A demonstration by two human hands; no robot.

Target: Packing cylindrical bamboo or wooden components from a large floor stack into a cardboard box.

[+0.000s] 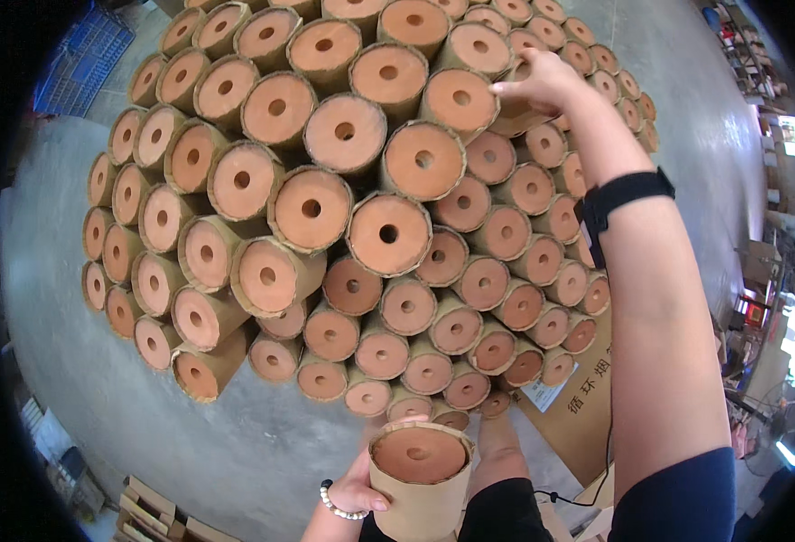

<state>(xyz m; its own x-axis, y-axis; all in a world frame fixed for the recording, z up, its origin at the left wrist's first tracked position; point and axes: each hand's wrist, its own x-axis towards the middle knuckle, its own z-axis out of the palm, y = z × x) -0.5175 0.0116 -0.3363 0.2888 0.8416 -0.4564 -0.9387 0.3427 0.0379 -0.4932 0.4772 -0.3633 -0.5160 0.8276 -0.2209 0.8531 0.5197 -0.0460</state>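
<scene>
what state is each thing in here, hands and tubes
left hand: gripping a paper-wrapped tube from the side
held tube: upright, clay-filled top facing up
right hand: stretched out, fingers on a tube at the top of the stack
stack: tubes upright, packed in tiers
cardboard: flat on floor

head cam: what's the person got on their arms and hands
The right hand is bare, with a black band strapped round the wrist and a dark blue sleeve near the shoulder. The left hand is bare, with a white bead bracelet at the wrist.

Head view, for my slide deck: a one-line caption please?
Right hand touches stacked cylinders; left hand holds one cylinder.
</scene>
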